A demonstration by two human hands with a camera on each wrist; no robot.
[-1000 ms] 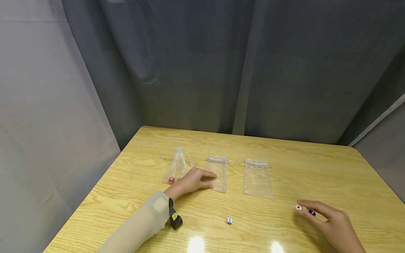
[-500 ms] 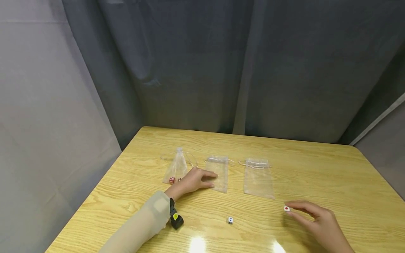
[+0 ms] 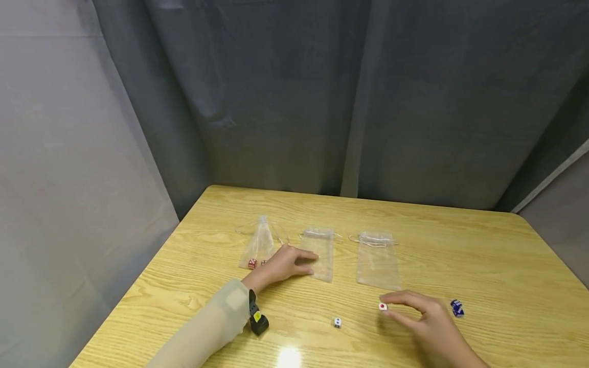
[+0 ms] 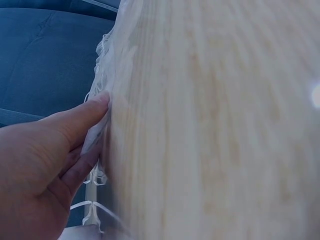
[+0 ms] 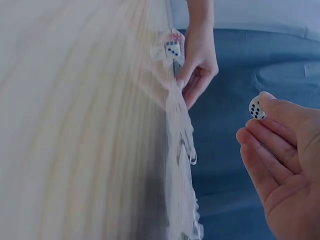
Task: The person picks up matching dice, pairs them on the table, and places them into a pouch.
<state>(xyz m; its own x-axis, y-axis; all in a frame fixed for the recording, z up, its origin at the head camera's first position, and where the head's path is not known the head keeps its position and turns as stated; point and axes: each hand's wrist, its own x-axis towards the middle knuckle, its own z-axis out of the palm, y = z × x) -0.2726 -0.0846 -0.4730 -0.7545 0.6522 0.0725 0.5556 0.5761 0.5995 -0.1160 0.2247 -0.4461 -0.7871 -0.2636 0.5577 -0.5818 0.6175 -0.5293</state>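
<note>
My right hand (image 3: pixel 430 319) pinches a white die (image 3: pixel 383 306) between thumb and fingertips, its red single pip showing in the head view. The right wrist view shows black pips on the same die (image 5: pixel 257 108), which is held above the table. Relaxed fingers of my left hand (image 3: pixel 285 263) rest on the middle sheer drawstring bag (image 3: pixel 324 260), which lies flat. A second white die (image 3: pixel 338 322) sits on the table between the hands. Past the left wrist, another sheer bag (image 3: pixel 260 240) contains red dice (image 3: pixel 252 263), partly hidden by that hand.
A third flat drawstring bag (image 3: pixel 378 263) lies right of the middle one. Blue dice (image 3: pixel 457 307) are grouped on the table, right of my right hand. Dark curtains (image 3: pixel 276 102) hang behind the wooden table's (image 3: pixel 442 230) far edge.
My right hand has carried the white die leftward across the table, away from the blue dice, which now show fully. My left hand stays on the middle bag.
</note>
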